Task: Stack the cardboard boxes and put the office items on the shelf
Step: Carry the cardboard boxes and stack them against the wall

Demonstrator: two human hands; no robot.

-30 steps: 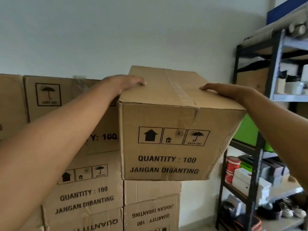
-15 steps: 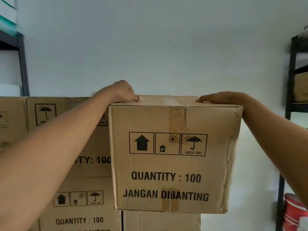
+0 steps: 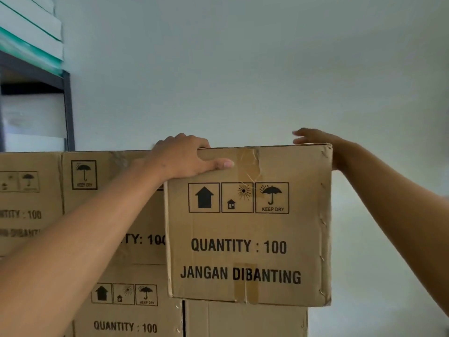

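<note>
Head view: we had the box atop the right-hand stack, overhanging its lower box rightward, so it could tip off. Our left hand gripped the top front edge; our right hand lay loose-fingered on the far corner. Since half a second earlier, our left thumb had dropped onto the front face.

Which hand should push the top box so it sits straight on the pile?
Probably the left hand: it grips the top box's upper front corner, thumb across the front. The right hand only touches the far top edge with fingers.
</note>
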